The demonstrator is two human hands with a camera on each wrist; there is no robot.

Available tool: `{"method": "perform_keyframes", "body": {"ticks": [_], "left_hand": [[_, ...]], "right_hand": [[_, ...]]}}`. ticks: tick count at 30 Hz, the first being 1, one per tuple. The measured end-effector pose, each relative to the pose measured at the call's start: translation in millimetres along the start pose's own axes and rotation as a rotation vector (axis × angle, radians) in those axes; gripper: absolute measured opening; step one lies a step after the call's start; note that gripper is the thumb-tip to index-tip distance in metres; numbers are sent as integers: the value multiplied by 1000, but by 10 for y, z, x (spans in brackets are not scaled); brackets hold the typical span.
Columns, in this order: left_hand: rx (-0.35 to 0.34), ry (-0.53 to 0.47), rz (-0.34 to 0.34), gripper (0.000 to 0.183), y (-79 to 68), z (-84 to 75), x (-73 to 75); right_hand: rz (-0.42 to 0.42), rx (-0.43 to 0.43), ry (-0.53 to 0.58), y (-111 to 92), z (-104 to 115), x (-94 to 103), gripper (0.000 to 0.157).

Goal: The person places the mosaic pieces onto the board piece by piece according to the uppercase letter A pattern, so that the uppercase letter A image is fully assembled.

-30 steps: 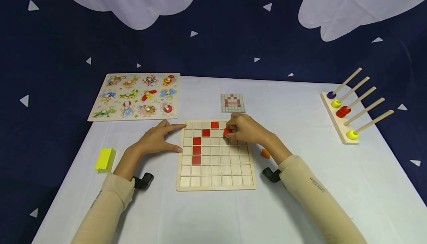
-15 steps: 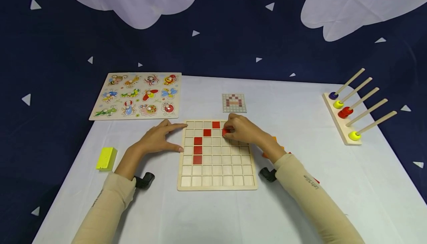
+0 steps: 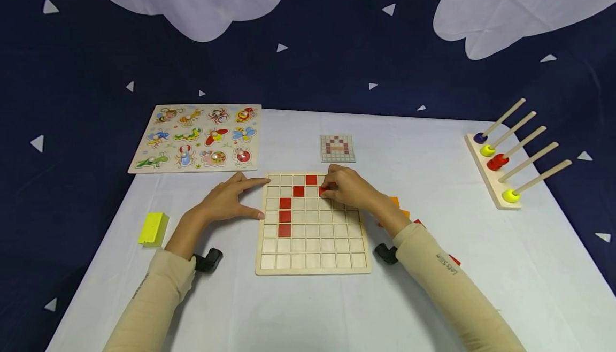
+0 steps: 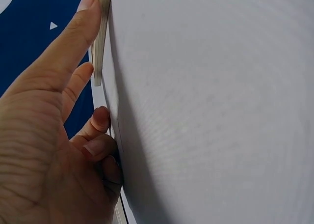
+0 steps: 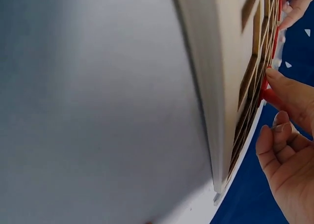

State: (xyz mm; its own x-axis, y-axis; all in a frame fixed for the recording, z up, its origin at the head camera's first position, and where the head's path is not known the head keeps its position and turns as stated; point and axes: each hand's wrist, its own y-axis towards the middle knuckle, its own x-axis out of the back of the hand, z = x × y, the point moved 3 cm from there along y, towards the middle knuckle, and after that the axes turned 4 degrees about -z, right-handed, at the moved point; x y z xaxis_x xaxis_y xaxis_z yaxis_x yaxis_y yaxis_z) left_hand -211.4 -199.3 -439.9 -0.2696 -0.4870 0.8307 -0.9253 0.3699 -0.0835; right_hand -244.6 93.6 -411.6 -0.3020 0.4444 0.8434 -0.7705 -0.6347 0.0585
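A wooden grid board (image 3: 313, 261) lies flat on the table, with several red square tiles (image 3: 285, 216) set in a stepped line in its left and upper cells. My right hand (image 3: 353, 187) pinches another red tile (image 3: 322, 191) over the second row, right of the top tile; the fingers partly hide it. In the right wrist view, thumb and fingertips meet at the red piece (image 5: 268, 86) on the board. My left hand (image 3: 223, 200) touches the board's left edge with outstretched thumb and index finger; its other fingers curl loosely in the left wrist view.
A small pattern card (image 3: 338, 148) lies behind the board. An insect peg puzzle (image 3: 197, 138) is at back left, a yellow block (image 3: 154, 229) at left. Orange pieces (image 3: 394, 201) and red pieces (image 3: 454, 260) lie by my right forearm. A peg stand (image 3: 493, 175) is far right.
My right hand has shifted slightly left with the red tile, and more orange and red pieces show beside the forearm. The left hand keeps its place on the board's edge.
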Motion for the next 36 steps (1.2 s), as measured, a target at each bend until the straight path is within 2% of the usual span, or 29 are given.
{"method": "perform_keyframes", "body": {"ticks": [7, 12, 19, 24, 30, 36], "left_hand": [[9, 2, 0, 90, 0, 2, -2], [14, 3, 6, 90, -1, 3, -9], [14, 14, 12, 90, 11, 6, -17], [15, 9, 10, 90, 17, 2, -8], [30, 1, 10, 90, 9, 2, -2], [29, 4, 20, 91, 5, -9, -8]], "right_hand": [[10, -9, -4, -64, -13, 57, 27], [-17, -1, -38, -188, -9, 143, 28], [-37, -28, -37, -531, -89, 257, 29], [-61, -81, -51, -813, -194, 347, 30], [-104, -117, -74, -1080, -326, 478, 28], [-110, -177, -81, -1333, -460, 572, 24]]}}
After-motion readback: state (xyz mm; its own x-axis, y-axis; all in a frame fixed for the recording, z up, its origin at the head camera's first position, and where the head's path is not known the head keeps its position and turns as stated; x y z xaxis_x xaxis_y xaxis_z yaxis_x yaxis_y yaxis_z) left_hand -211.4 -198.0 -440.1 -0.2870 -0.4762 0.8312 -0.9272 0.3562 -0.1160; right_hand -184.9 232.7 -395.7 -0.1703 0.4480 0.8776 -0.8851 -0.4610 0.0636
